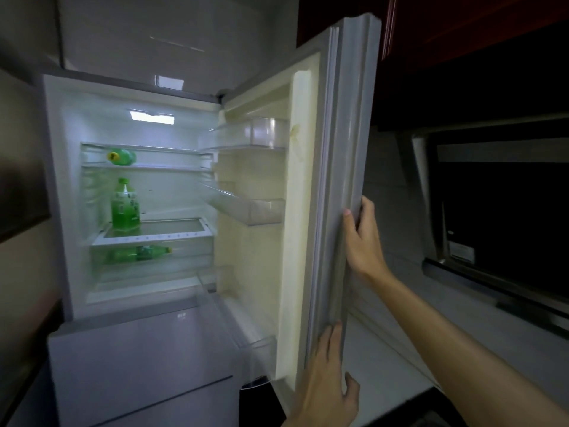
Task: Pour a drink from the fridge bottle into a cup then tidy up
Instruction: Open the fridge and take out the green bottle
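Holding door: right hand had its fingers curled on the fridge door edge at 3 o'clock; left hand lay flat and open against that edge at 5 o'clock, gripping nothing.
Task's thing: upright green bottle stood on the middle shelf at 9 o'clock, two more lying above and below.
Doing it well: judged best to free one hand and take the upright bottle by its body.
Writing: label blurred, unreadable.

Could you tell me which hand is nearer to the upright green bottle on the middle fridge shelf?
Left. The left hand rests low on the open door's edge; the right hand grips that edge higher, farther right of the upright green bottle.
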